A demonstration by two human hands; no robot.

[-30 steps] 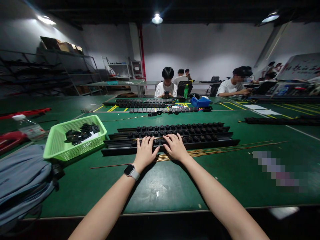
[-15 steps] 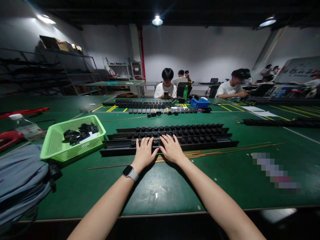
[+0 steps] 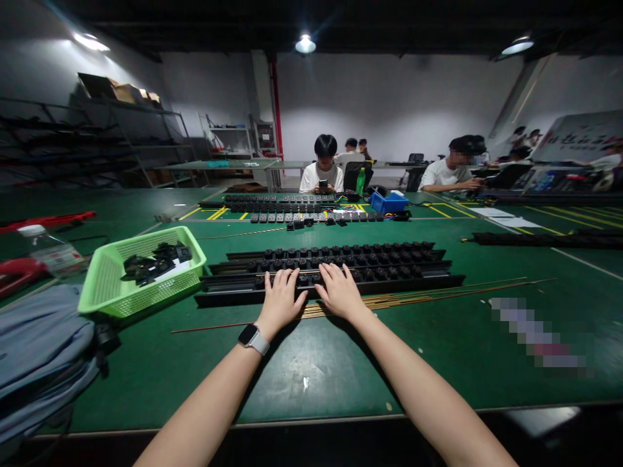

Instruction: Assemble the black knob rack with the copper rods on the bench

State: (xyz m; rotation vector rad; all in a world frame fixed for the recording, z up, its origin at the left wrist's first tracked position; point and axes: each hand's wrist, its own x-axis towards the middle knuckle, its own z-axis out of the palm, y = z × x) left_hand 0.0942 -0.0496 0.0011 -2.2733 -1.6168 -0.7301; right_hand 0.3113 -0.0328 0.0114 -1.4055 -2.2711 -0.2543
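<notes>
Over the nearest rail (image 3: pixel 238 299), your left hand (image 3: pixel 281 301) and right hand (image 3: pixel 342 293) have fingers spread, nothing visibly gripped; blocks (image 3: pixel 415 272) line its middle, ends bare, rods (image 3: pixel 399 300) loose alongside.

Left arm (image 3: pixel 209 392) and right arm (image 3: pixel 421 373) are both bare, coming in from the bottom and slanting toward each other. Left hand (image 3: pixel 280 295) and right hand (image 3: pixel 340 292) are side by side, palms down, fingers (image 3: pixel 293 279) kinda spread and pointing forward. Thumbs (image 3: pixel 300 301) aim inward, pretty close but not touching. Wrists (image 3: pixel 359 314) look more or less straight.
</notes>
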